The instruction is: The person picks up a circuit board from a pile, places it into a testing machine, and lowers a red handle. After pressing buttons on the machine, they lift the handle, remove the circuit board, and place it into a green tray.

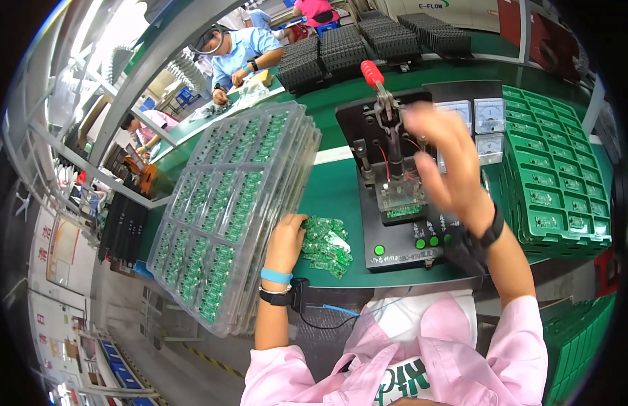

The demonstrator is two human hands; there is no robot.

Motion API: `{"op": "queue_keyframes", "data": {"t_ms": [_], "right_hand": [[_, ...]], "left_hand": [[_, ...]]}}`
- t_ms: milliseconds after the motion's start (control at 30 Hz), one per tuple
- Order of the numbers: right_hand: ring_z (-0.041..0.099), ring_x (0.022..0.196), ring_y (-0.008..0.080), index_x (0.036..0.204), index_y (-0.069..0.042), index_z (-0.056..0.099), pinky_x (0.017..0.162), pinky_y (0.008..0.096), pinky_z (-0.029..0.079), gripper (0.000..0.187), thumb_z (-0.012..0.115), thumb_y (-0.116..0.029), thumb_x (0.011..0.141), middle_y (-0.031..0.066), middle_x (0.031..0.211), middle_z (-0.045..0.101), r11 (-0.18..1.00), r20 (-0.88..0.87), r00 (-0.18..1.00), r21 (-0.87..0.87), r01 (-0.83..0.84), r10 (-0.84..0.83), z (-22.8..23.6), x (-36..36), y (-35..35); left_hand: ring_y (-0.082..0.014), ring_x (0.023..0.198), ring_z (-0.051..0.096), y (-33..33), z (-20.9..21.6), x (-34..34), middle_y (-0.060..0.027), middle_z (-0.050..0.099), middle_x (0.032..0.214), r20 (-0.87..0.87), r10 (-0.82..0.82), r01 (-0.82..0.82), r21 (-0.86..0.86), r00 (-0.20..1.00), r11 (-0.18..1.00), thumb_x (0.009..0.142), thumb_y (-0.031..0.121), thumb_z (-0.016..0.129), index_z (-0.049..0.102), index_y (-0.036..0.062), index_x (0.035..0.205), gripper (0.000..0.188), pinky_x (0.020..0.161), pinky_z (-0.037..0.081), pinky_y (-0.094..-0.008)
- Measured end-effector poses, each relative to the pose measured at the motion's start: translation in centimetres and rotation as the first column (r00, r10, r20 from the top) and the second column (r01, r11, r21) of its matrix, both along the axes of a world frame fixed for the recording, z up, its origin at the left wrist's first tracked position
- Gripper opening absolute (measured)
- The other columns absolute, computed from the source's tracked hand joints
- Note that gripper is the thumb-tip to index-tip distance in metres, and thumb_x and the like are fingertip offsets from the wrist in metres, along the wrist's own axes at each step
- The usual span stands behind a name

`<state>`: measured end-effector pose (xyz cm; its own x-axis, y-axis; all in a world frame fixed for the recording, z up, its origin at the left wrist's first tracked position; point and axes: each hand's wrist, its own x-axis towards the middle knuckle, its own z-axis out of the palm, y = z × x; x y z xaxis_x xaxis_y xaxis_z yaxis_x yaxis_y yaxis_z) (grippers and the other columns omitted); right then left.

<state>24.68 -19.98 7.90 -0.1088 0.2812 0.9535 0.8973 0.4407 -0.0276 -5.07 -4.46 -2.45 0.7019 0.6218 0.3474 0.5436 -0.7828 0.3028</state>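
My left hand (pixel 284 242) is at the near left of the bench, its fingers curled onto a circuit board at the edge of a loose pile of small green circuit boards (pixel 329 245); the fingertips are partly hidden. My right hand (pixel 456 159), blurred by motion, is raised beside a black test fixture (pixel 395 238). Its thumb and fingers are apart with nothing seen between them. A toggle clamp with a red handle (pixel 372 72) stands upright on the fixture. Under the fixture's clear plate lies a green board (pixel 403 212).
Stacked clear trays (pixel 243 169) of boards stand left of my left hand. Panel meters (pixel 489 116) sit behind my right hand. Green trays (pixel 554 196) of boards are stacked at the right. Black racks (pixel 344 51) line the back. A co-worker in blue (pixel 243 51) works at the far left.
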Motion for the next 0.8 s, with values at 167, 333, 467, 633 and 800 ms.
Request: {"op": "queue_keyframes", "data": {"t_ms": [167, 333, 467, 633, 800], "right_hand": [[0.059, 0.048, 0.0227, 0.082, -0.004, 0.059, 0.045, 0.0343, 0.047, 0.010, 0.065, -0.012, 0.079, 0.0058, 0.059, 0.060, 0.865, 0.306, 0.952, -0.479, 0.151, 0.003, -6.1, -2.0, -4.8], [0.061, 0.047, 0.0223, 0.089, -0.001, 0.062, 0.044, 0.0326, 0.047, 0.015, 0.063, -0.008, 0.076, 0.0065, 0.054, 0.058, 0.706, 0.479, 0.877, -0.610, 0.361, -0.036, -6.5, -2.6, -4.0], [0.063, 0.049, 0.0222, 0.088, 0.003, 0.061, 0.045, 0.0327, 0.049, 0.017, 0.061, -0.007, 0.074, 0.0071, 0.054, 0.058, 0.692, 0.502, 0.865, -0.627, 0.358, 0.008, -5.2, -3.3, -3.3], [0.063, 0.049, 0.0219, 0.083, 0.004, 0.060, 0.046, 0.0321, 0.050, 0.014, 0.061, -0.007, 0.073, 0.0070, 0.055, 0.058, 0.751, 0.565, 0.825, -0.535, 0.387, -0.023, -5.3, -3.5, -2.8], [0.063, 0.050, 0.0218, 0.076, 0.001, 0.058, 0.046, 0.0320, 0.050, 0.010, 0.062, -0.007, 0.071, 0.0068, 0.057, 0.059, 0.773, 0.570, 0.822, -0.510, 0.377, -0.026, -6.1, -3.6, -2.7]], "left_hand": [[-0.0357, 0.084, 0.065, -0.3, 0.8, 0.2, -0.0173, 0.066, 0.097, 0.123, -0.040, 0.041, -0.002, 0.992, 0.999, 0.079, -0.003, 0.070, 0.064, -0.0023, 0.105, 0.027, 0.073, 0.052, -0.0393], [-0.0314, 0.083, 0.067, -2.4, 3.5, 1.6, -0.0158, 0.067, 0.095, 0.239, -0.082, 0.070, 0.056, 0.968, 0.996, 0.081, -0.004, 0.069, 0.066, -0.0013, 0.102, 0.021, 0.071, 0.053, -0.0360], [-0.0307, 0.086, 0.068, -5.1, 5.0, 2.6, -0.0149, 0.069, 0.095, 0.278, -0.161, 0.135, 0.111, 0.947, 0.985, 0.082, -0.006, 0.067, 0.067, -0.0009, 0.100, 0.019, 0.073, 0.053, -0.0352], [-0.0295, 0.092, 0.069, -7.1, 5.9, 3.8, -0.0148, 0.071, 0.096, 0.280, -0.280, 0.207, 0.263, 0.918, 0.942, 0.082, -0.009, 0.064, 0.068, -0.0004, 0.100, 0.020, 0.077, 0.055, -0.0353], [-0.0290, 0.092, 0.070, -8.2, 5.9, 5.5, -0.0146, 0.071, 0.099, 0.244, -0.340, 0.248, 0.342, 0.908, 0.906, 0.080, -0.010, 0.063, 0.068, 0.0003, 0.100, 0.022, 0.078, 0.056, -0.0356]]}}
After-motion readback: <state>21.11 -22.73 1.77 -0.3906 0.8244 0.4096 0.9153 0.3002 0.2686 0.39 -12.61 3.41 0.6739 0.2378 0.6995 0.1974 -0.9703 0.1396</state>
